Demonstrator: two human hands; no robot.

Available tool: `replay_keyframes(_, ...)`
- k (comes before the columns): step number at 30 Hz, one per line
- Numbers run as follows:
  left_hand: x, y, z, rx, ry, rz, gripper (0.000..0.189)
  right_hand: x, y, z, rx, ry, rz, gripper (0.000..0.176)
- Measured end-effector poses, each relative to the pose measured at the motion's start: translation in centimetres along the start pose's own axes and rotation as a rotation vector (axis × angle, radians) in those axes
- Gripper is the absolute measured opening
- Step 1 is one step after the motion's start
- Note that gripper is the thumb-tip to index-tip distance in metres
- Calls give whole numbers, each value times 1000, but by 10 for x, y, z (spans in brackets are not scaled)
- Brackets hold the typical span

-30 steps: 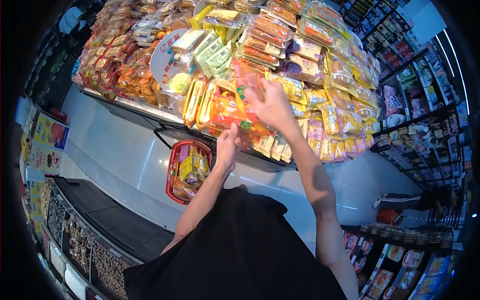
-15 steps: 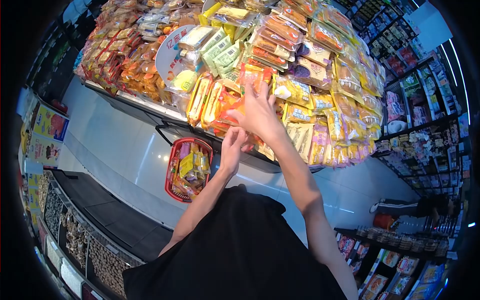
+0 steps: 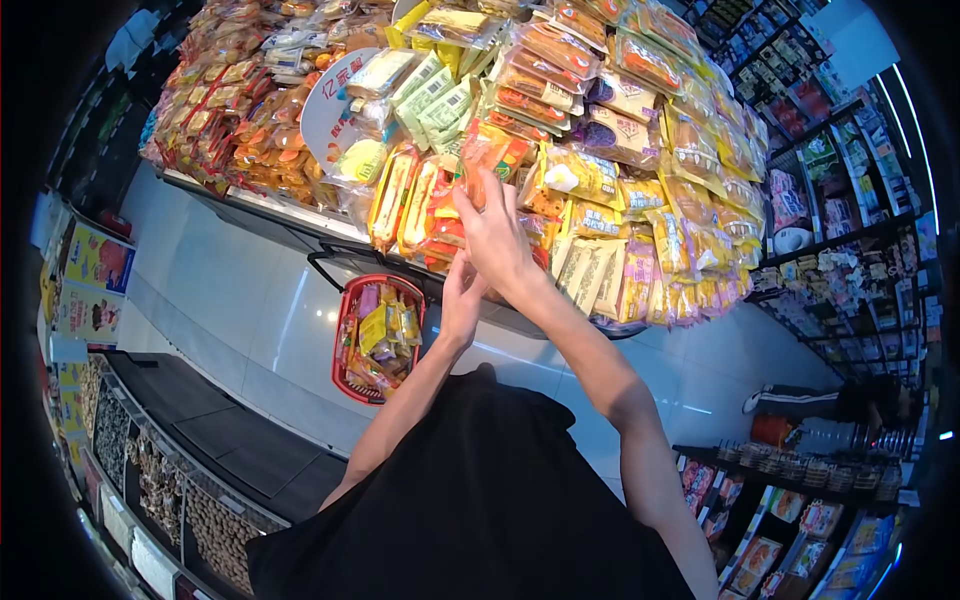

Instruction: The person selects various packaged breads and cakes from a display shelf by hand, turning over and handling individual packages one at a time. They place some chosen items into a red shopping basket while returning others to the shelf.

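Observation:
My right hand (image 3: pixel 497 240) reaches over the front of a heaped snack display, its thumb and fingers closed on a red-orange snack packet (image 3: pixel 492 150). Just below and left of it is my left hand (image 3: pixel 463 305), close to the display's front edge. Its fingers are partly hidden behind my right hand, so what they touch does not show. Yellow-and-red bread packets (image 3: pixel 394 200) lie to the left of both hands. Yellow packets (image 3: pixel 582 180) with a white picture lie to the right, and green-and-white packets (image 3: pixel 437 105) sit behind.
A red shopping basket (image 3: pixel 340 365) holding several packets stands on the floor (image 3: pixel 240 310) left of my body. A round white sign (image 3: pixel 325 115) rises from the display. Dark bins (image 3: pixel 210 420) are at lower left, shelves (image 3: pixel 840 200) at right. A person (image 3: pixel 840 405) is at far right.
My right hand has drawn back and left, its spread fingers now closing on the red-orange packet, which has tilted and shifted slightly left. My left hand has stayed near the display edge.

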State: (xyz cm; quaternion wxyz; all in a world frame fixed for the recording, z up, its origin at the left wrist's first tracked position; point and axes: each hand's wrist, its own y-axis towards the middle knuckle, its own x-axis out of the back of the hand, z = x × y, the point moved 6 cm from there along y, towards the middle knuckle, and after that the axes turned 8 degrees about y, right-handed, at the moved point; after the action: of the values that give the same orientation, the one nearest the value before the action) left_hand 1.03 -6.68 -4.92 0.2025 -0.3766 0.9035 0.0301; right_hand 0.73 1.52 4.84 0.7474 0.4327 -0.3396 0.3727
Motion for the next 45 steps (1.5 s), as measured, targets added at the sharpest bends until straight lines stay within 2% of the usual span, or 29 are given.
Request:
replay_keyframes(4,4,1,6,-32,-16,22,19,3,-3,2,62,13,-35,61)
replay_keyframes(7,7,3,15,-43,66,37,27,1,-5,0,130,5,-20,56)
replay_keyframes(9,10,6,16,-88,81,-21,34,8,-4,-9,145,186,11,57)
replay_keyframes(10,10,4,11,-91,82,-26,34,15,-3,-13,113,290,19,58)
replay_keyframes(12,8,-2,9,30,42,51,37,33,-8,-16,97,309,13,60)
replay_keyframes(15,11,-4,12,-2,94,15,36,55,-14,-24,50,320,26,65)
replay_keyframes(17,15,-1,19,-41,110,22,35,63,-13,-41,-51,299,116,69)
replay_keyframes(19,15,-1,19,-80,126,27,34,75,-11,-59,-66,338,51,69)
replay_keyframes(21,17,0,18,-100,157,-27,35,91,-8,-66,39,-17,-28,68)
replay_keyframes(23,17,2,20,-100,163,-34,36,90,-7,-75,25,65,-27,67)
replay_keyframes(26,14,4,17,-106,174,-29,38,90,-6,-79,79,-89,17,72)
replay_keyframes(28,12,1,13,-115,183,-20,39,93,-7,-105,-93,-203,43,76)
replay_keyframes(29,12,0,12,-106,181,-15,39,94,-6,-111,-91,-204,42,76)
replay_keyframes(31,12,2,11,-102,178,-11,40,93,-8,-138,-239,-253,102,80)
replay_keyframes(35,12,1,14,-112,153,0,41,90,-3,-155,-116,-255,75,69)
replay_keyframes(36,12,1,14,-113,152,5,41,94,-2,-149,-115,-255,74,69)
replay_keyframes(38,12,2,15,-115,155,0,41,105,3,-135,-92,-290,35,54)
replay_keyframes(39,12,2,16,-114,158,-2,41,108,6,-124,-92,-290,34,54)
replay_keyframes(41,11,2,15,-117,164,-3,41,116,12,-100,-120,-323,-1,40)
replay_keyframes(42,11,1,15,-116,171,-1,41,118,17,-87,-128,-322,-3,40)
replay_keyframes(44,11,3,17,-124,180,-1,41,114,26,-78,-367,-323,47,37)
replay_keyframes(45,11,3,17,-135,185,-8,40,102,32,-79,-375,-322,43,37)
